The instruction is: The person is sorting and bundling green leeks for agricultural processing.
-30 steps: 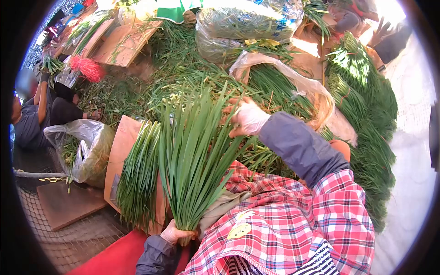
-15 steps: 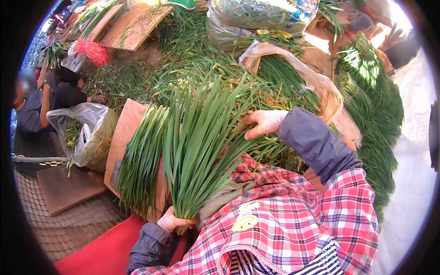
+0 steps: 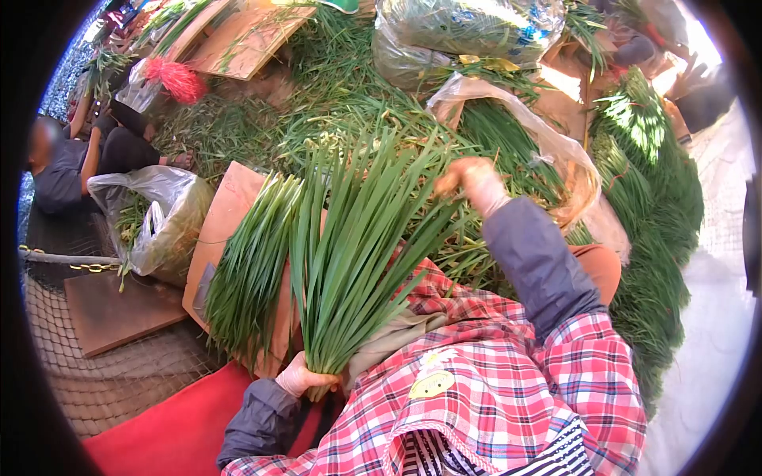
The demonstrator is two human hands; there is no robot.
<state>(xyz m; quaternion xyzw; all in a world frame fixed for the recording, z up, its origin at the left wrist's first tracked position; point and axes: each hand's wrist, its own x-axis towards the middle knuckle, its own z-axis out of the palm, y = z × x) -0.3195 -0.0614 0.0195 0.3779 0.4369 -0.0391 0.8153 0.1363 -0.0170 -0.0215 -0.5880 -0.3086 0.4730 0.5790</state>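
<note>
My left hand (image 3: 308,376) is wrapped round the lower end of a bunch of garlic chives (image 3: 361,262). The long flat leaves fan upward and to the right from my fist. My right hand (image 3: 474,181) is just off the bunch's upper right edge, its fingers curled together and somewhat blurred. Whatever may be pinched in them is too small to make out. Left of the held bunch, a neat pile of garlic chives (image 3: 254,262) lies on a wooden board (image 3: 225,208).
Loose leaves (image 3: 317,103) cover the ground ahead. A clear plastic bag (image 3: 163,230) stands at left, near a seated person (image 3: 67,170). A large wrapped bundle (image 3: 468,36) lies ahead. Stacked chives (image 3: 655,214) line the right side, beside another person's hand (image 3: 698,75).
My right hand has lifted up and away from the leaf edge, and its fingers have drawn together. My left hand keeps its hold on the bunch. The view has shifted slightly.
</note>
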